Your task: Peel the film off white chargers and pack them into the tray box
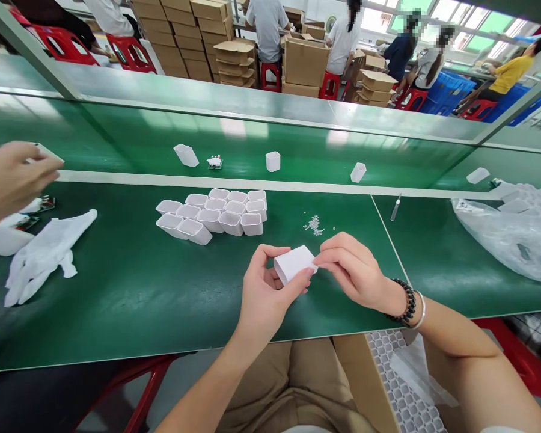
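Observation:
My left hand [275, 288] is wrapped round a white plastic housing [294, 263], which lies tilted on its side just above the green table. At the housing's right end, the fingertips of my right hand [354, 267] are pinched together; anything between them is too small to make out. Beyond my hands lies a scatter of tiny clear pieces [314, 225]. Left of these, a close group of similar white housings [210, 213] stands with open tops facing up.
A co-worker's hand [18, 174] reaches in at the left, above a white glove [45, 252]. On the right lie a small pen-like tool [395, 207] and a clear plastic bag [514, 231]. Single housings and a small circuit board [215, 162] sit beyond the white strip [234, 181]. Below is an open carton [365, 379].

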A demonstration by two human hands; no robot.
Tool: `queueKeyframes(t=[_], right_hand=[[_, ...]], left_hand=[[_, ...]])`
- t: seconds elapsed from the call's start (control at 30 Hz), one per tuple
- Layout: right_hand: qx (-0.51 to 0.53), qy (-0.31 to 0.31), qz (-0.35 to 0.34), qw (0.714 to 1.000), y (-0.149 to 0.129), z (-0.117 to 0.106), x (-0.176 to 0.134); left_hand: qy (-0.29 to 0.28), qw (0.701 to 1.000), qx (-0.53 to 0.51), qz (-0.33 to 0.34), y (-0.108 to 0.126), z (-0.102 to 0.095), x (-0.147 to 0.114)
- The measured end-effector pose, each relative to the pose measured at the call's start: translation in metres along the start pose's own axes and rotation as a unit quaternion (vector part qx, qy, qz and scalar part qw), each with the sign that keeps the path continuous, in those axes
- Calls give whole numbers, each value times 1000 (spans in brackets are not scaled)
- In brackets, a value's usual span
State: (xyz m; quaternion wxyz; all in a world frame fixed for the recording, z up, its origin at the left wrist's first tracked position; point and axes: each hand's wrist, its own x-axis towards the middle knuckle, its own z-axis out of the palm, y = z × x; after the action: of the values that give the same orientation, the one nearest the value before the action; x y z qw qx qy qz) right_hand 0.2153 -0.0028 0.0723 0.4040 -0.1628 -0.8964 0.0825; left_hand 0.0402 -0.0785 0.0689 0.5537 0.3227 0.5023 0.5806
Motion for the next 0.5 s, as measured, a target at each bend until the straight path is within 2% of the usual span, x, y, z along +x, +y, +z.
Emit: queueKeyframes(t=[0.5], right_hand=[[-8, 19, -20, 1000, -4, -10, 3]], left_hand=[[0, 999, 27, 40, 1, 4, -7]])
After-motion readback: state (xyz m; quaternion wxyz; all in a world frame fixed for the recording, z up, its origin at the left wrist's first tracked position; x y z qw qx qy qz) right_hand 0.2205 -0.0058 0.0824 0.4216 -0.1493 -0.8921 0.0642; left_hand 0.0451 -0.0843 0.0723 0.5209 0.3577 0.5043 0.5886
